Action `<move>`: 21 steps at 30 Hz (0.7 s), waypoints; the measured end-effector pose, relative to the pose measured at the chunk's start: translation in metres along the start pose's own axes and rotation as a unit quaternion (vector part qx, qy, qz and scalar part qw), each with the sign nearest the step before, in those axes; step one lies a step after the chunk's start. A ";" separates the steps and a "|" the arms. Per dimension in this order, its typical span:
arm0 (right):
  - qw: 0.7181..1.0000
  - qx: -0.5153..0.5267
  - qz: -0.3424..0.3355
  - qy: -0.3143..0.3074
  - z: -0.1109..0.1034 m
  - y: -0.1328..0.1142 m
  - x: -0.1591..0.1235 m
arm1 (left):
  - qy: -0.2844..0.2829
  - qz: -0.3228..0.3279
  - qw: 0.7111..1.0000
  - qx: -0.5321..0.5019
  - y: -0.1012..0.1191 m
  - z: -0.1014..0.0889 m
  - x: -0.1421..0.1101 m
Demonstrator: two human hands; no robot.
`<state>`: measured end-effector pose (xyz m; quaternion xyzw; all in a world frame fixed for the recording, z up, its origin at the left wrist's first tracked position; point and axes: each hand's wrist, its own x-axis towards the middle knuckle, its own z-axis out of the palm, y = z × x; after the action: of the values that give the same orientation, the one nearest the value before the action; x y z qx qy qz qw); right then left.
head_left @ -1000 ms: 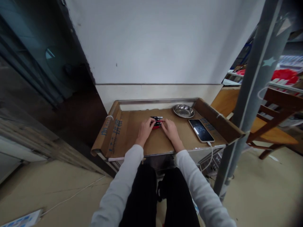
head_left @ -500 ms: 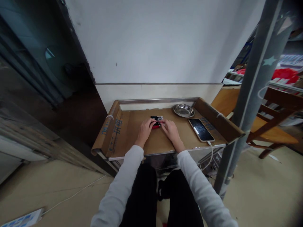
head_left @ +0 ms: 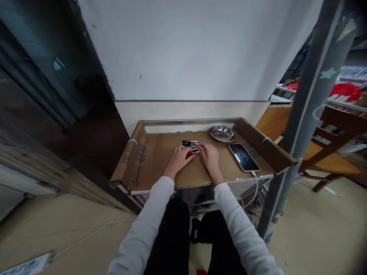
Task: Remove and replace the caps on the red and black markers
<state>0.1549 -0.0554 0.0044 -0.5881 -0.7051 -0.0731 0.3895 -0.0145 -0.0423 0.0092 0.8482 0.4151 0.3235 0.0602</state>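
Several black pens [head_left: 189, 142] with clear or silvery ends lie side by side on the cardboard-covered tabletop [head_left: 160, 164]. Just in front of them, my left hand [head_left: 178, 158] has its fingers bent over a red pen [head_left: 189, 154], which they partly cover. My right hand [head_left: 210, 156] is to the right of the pens, its thumb and fingertips pinched on a small, thin red piece [head_left: 201, 145]. What exactly that piece is, I cannot make out at this size.
A round metal dish [head_left: 223, 134] stands at the back right. In front of it lies a phone [head_left: 244, 157] with a white cable [head_left: 256, 191]. Cardboard sides [head_left: 266, 147] rise at the table's ends. A metal post [head_left: 304, 114] and a wooden chair [head_left: 329, 156] are on the right.
My hands have moved apart. The right one has shifted to the right with the small red piece, and the left one now lies flatter over the red pen. More of the pens shows.
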 end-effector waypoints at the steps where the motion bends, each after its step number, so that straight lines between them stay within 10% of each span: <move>1: 1.000 -0.010 0.019 0.012 0.001 0.003 0.000 | -0.016 0.011 1.000 0.011 0.000 0.000 0.000; 8: 0.998 -0.026 0.050 0.002 0.005 0.010 -0.003 | -0.008 0.019 0.999 0.039 0.000 0.002 0.000; 21: 0.985 0.086 -0.112 -0.098 0.000 -0.013 0.000 | 0.064 -0.029 0.996 0.046 -0.002 -0.002 0.002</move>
<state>0.1436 -0.0593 0.0087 -0.4737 -0.8052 0.0027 0.3566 -0.0160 -0.0404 0.0110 0.8151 0.4573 0.3556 0.0036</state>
